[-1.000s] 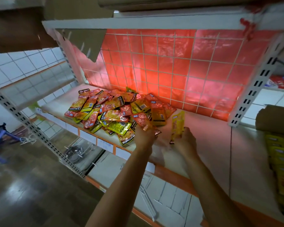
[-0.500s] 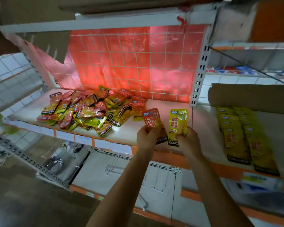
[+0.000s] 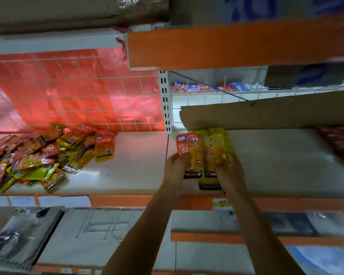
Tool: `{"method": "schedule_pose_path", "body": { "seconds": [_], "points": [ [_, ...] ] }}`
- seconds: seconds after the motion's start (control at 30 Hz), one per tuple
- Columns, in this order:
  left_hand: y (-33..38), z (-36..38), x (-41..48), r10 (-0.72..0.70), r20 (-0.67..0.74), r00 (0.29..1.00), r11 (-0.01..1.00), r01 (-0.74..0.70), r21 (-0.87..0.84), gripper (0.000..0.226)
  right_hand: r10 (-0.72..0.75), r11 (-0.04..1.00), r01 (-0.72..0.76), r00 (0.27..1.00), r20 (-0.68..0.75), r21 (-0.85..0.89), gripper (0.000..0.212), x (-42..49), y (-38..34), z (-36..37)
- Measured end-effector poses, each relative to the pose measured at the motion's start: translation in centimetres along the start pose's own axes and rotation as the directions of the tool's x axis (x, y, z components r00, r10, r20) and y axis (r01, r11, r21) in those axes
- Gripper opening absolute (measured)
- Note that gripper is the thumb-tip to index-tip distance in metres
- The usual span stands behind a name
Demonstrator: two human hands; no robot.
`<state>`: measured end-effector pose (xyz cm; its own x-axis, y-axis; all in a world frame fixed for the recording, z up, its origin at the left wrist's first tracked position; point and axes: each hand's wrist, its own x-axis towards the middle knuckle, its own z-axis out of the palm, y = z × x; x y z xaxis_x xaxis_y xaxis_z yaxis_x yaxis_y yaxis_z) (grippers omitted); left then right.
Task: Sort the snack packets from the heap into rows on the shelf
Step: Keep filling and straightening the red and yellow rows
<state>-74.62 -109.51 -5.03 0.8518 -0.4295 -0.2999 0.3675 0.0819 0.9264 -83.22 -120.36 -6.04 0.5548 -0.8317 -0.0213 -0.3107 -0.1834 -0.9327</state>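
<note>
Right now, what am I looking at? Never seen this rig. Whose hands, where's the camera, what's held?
There is no machine here. A person works bare-handed, and the one picture comes from a wide-angle camera worn on their head, looking forward and down, so the hands are their own. The left hand has a red packet in its grip. The right hand holds a yellow packet. Both are over a row of yellow packets on the white shelf. To the left lies the unsorted heap of red and yellow packets. A cardboard sheet is behind the row. Darker red packets lie at the far right, blurred.
</note>
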Motion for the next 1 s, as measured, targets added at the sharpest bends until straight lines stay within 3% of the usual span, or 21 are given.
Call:
{"method": "schedule_pose_path", "body": {
  "seconds": [0.13,0.23,0.33,0.4,0.5,0.63,0.77,0.9,1.0],
  "points": [
    [-0.8,5.2,-1.1,-0.053,0.132,0.99,0.998,0.056,-0.024,0.011,-0.033,0.998,0.026,0.993,0.111,0.062,0.025,1.9,1.0,-3.5],
    [-1.6,8.0,-1.5,-0.012,0.105,0.994,1.0,0.011,0.008,0.013,-0.077,0.993,0.059,0.978,0.192,0.1,0.018,2.8,1.9,-5.2],
    [-2.2,9.6,-1.9,0.067,0.057,0.996,0.994,-0.072,0.082,0.011,-0.119,0.978,0.091,0.982,0.148,0.185,0.029,3.3,2.6,-6.4],
    [-2.9,10.0,-2.2,0.159,0.063,0.985,0.953,-0.17,0.252,0.01,-0.197,0.968,0.171,0.972,0.131,0.184,0.034,3.4,2.9,-7.2],
    [-3.8,9.7,-2.7,0.237,0.107,0.966,0.876,-0.26,0.407,0.012,-0.217,0.971,0.198,0.966,0.142,0.135,0.022,3.8,3.4,-7.4],
    [-4.4,7.1,-2.9,0.277,-0.009,0.961,0.879,-0.249,0.407,0.014,-0.123,0.968,0.093,0.985,0.12,0.231,0.014,4.0,3.7,-7.3],
    [-4.5,3.6,-2.1,0.298,-0.112,0.948,0.855,-0.213,0.474,0.031,-0.121,0.957,0.099,0.99,0.065,0.271,0.011,3.9,4.1,-7.1],
    [-4.5,2.0,-1.6,0.262,-0.024,0.965,0.824,-0.21,0.527,0.045,-0.092,0.961,0.08,0.995,0.031,0.266,0.013,3.5,3.9,-6.6],
    [-4.7,1.6,-1.4,0.262,0.062,0.963,0.752,-0.244,0.612,0.04,-0.081,0.966,0.074,0.997,0.016,0.249,0.015,3.3,3.9,-6.6]
  ]
}}
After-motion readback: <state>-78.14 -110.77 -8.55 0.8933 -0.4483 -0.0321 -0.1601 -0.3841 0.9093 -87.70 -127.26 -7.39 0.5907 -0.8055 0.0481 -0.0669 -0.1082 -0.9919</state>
